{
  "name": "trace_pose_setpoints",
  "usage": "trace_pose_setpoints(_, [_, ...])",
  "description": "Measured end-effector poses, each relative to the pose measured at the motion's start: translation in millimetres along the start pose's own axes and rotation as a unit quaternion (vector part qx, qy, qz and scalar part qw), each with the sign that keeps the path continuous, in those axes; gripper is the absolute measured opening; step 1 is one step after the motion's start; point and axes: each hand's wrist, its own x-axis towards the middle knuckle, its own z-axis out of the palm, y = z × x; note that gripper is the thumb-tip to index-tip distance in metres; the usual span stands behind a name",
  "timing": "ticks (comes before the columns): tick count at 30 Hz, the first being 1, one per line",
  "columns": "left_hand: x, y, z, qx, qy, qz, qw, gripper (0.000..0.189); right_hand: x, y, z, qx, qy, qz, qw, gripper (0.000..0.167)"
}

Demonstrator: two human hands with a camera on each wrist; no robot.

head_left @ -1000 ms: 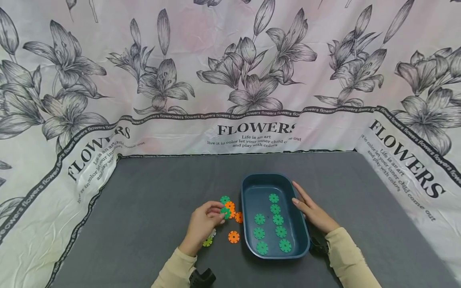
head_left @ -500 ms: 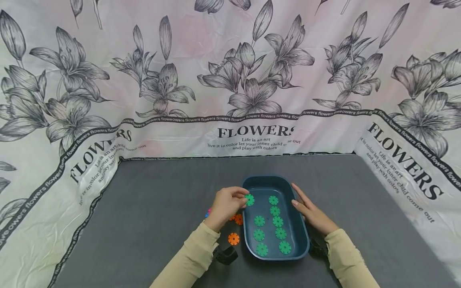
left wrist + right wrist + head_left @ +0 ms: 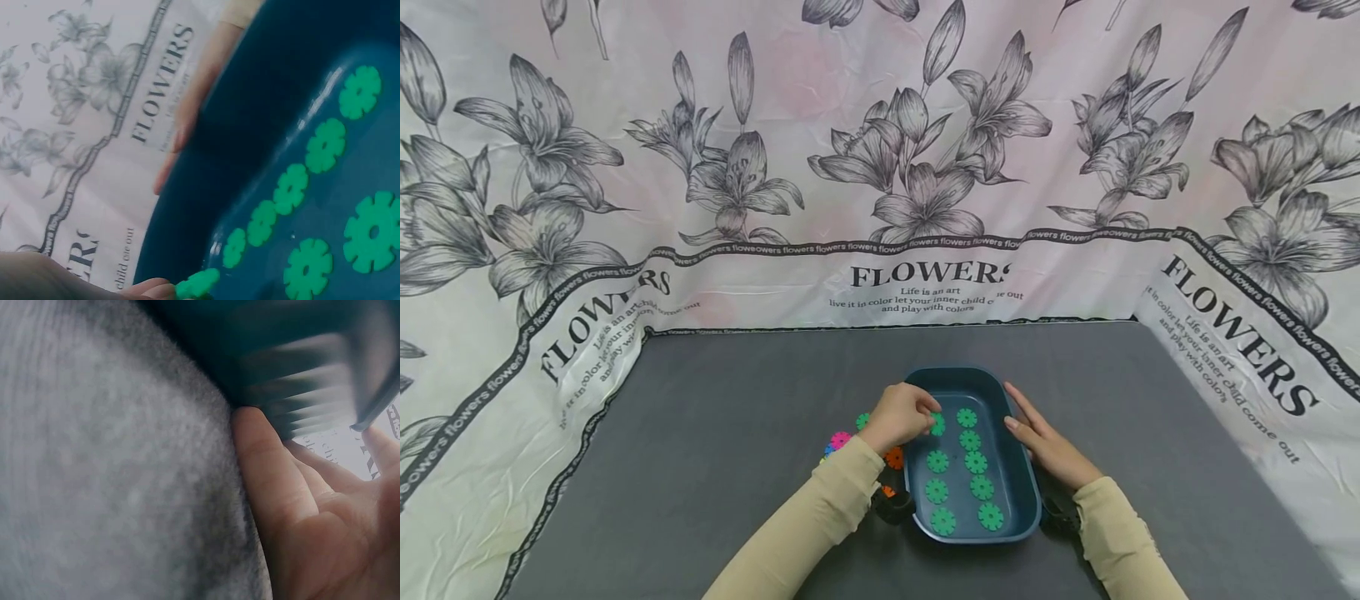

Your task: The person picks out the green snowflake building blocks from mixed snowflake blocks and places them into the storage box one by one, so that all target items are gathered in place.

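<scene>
In the head view my left hand reaches over the left rim of a dark blue tray. Thumb and fingers pinch a green notched disc, whose edge sticks out past the fingertips in the left wrist view. Several more green discs lie flat inside in two columns. Along the tray's right side, my right hand rests with extended fingers against the outer wall, thumb at the rim. The right wrist view has its fingers low against the tray, close to the cloth.
Left of the tray, partly behind my left forearm, lie loose discs: orange, pink and green, with blue and yellow ones peeking out. Grey cloth covers the table. A flower-printed curtain hangs behind.
My left hand has picked up a green disc from the loose pile and carried it rightward over the rim into the tray. The right hand stays at the tray's side.
</scene>
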Motion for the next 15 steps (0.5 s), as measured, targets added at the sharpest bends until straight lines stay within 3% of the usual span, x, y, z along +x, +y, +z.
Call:
trace_pose_setpoints(8, [6.4,1.1,7.3,0.055,-0.013,0.027,0.9981,0.025,0.3,-1,1,-0.003,0.0,0.0,1.0,0.063])
trace_pose_setpoints(15, [11.9,2.5,14.2,0.087,-0.025,0.026,0.9955,0.03,0.7,-1,1,-0.008,0.006,0.001,1.0,0.063])
